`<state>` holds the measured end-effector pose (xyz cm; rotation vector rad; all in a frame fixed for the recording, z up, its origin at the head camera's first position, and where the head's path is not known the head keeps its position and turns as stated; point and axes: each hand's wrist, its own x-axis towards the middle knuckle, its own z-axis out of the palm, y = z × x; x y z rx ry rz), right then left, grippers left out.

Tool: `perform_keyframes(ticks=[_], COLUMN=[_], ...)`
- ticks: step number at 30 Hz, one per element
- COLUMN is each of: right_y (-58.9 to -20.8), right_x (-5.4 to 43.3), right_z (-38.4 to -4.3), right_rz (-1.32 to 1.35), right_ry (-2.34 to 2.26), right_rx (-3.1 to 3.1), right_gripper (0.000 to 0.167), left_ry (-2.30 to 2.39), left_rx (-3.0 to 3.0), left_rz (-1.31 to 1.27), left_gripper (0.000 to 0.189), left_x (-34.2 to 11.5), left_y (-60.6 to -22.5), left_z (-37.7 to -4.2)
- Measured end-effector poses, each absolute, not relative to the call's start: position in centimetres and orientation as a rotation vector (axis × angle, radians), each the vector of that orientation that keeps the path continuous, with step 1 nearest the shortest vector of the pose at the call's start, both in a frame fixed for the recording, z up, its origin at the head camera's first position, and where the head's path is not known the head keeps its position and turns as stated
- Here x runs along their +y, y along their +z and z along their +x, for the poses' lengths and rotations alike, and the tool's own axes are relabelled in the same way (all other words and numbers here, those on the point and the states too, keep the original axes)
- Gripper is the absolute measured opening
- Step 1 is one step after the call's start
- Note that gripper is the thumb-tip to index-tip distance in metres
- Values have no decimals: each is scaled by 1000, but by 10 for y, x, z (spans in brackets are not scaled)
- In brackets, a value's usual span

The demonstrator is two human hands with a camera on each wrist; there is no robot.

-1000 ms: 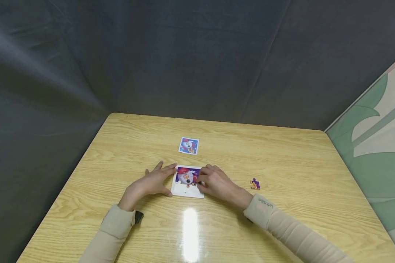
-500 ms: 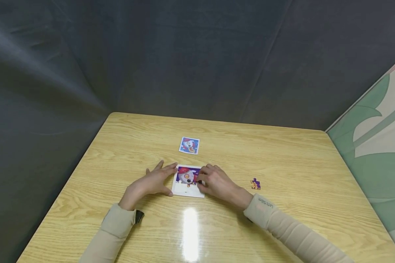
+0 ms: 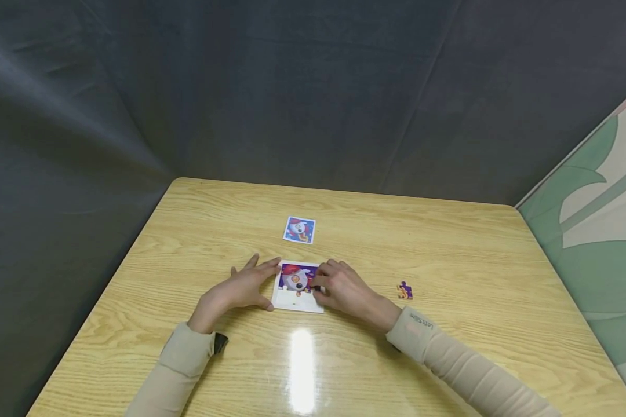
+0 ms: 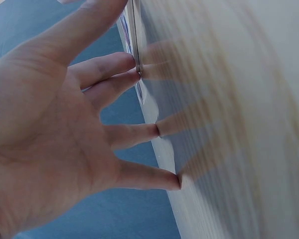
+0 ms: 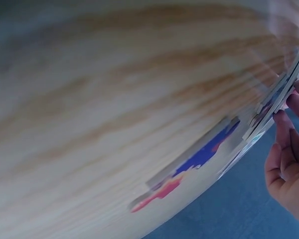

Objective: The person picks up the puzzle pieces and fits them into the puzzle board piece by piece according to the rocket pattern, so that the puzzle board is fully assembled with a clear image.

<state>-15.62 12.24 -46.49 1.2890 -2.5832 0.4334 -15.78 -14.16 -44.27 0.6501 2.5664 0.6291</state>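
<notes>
1. Tray point(image 3: 284, 303): flat on the counter point(image 3: 422, 243); part-built puzzle point(image 3: 294, 278) in its far portion, white base exposed nearer.
2. Left hand point(image 3: 240, 288): touching the tray's left edge; grip apart, fingers spread.
3. Right hand point(image 3: 344, 289): at the tray's right side, fingers bent; cannot tell whether the grip is clamped on anything.
4. Loose piece point(image 3: 405, 291): right of the tray.
5. Card point(image 3: 299, 230): beyond the tray.

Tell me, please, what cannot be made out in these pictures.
Head view: the right edge of the puzzle board, partly covered by the right hand.
Head view: whether that hand pinches anything, since its own fingers hide the spot.
Head view: fine details on the picture card, too small.
Left wrist view: the thumb tip of the left hand, cut off by the top edge.
Right wrist view: part of the right hand, cut off by the right edge.
</notes>
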Motion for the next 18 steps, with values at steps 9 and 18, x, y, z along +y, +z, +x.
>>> perform_keyframes(ticks=[9, 18], right_y=[-463, -464], right_x=[122, 122], right_z=[-155, -156], right_rz=[1298, 1294], right_ry=[439, 431], right_rx=[-2595, -2606], right_gripper=[13, 12], left_ry=[624, 627], left_rx=[2570, 2570], left_rz=[659, 663], left_gripper=[87, 86], left_x=[-142, -142], left_y=[-442, -441], left_z=[-158, -157])
